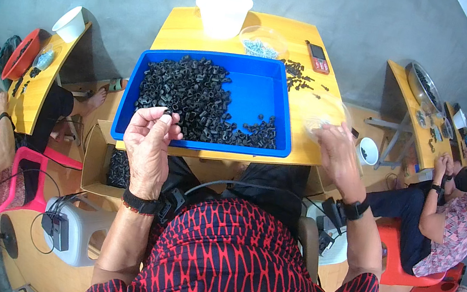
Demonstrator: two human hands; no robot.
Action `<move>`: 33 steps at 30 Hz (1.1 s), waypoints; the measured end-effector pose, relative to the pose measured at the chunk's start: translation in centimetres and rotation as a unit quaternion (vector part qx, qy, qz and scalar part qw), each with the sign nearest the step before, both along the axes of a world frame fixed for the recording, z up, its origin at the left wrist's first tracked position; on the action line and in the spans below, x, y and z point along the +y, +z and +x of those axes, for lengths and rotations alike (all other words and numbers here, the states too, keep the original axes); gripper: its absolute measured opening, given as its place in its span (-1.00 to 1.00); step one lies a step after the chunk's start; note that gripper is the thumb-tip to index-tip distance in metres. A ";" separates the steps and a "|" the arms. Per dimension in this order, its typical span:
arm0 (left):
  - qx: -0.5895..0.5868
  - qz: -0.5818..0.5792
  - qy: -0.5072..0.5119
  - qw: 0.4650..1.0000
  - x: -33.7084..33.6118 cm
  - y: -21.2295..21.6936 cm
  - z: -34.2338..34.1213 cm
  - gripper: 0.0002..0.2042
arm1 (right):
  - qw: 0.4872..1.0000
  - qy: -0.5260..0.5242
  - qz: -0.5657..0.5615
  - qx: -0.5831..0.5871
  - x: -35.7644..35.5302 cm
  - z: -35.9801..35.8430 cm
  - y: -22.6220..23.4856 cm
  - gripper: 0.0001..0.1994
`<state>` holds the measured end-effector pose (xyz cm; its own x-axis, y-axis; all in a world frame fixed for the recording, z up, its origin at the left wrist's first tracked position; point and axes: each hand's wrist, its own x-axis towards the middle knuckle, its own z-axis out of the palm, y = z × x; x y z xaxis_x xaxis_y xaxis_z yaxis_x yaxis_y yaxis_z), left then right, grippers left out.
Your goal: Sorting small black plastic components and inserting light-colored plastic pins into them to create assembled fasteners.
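Note:
In front of me a blue tray (258,89) holds a heap of small black plastic parts (184,92), with a smaller pile in its near right corner. My left hand (152,136) is raised at the tray's near left edge. Its thumb and forefinger pinch a small black plastic part (167,112), of which only a bit shows. Beyond the tray's right side, my right hand (338,150) hangs over the table's edge with its fingers closed together. It is beside a clear shallow dish (317,124). Whatever its fingertips hold is hidden.
On the yellow table (178,30) stand a white tub (223,13), a clear bowl of pale screws (261,46) and a phone (318,57). Loose black pieces (298,77) lie behind the tray. A cardboard box (99,155) sits below left. Other people work at tables on both sides.

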<state>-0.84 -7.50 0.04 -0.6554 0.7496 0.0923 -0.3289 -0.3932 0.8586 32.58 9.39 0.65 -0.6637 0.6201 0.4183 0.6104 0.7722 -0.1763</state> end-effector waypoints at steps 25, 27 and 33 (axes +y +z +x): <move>0.004 -0.008 -0.080 0.997 0.1 0.0 2.0 -0.81 | 0.962 0.219 0.023 -0.159 3.4 -13.4 1.2 -0.82; -0.008 -0.003 -0.091 0.996 0.2 0.0 1.9 -0.83 | 0.959 0.222 -0.006 -0.177 3.4 -13.5 1.7 -0.82; -0.019 0.002 -0.105 0.994 0.0 0.3 2.1 -0.86 | 0.960 0.216 -0.177 -0.020 1.6 -14.9 2.5 -0.80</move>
<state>1.24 -7.53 0.32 -0.4883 0.8695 0.0739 -0.4361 -0.3165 0.8424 17.65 10.98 3.19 -0.9018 0.3825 0.2010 0.2590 0.8509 -0.4570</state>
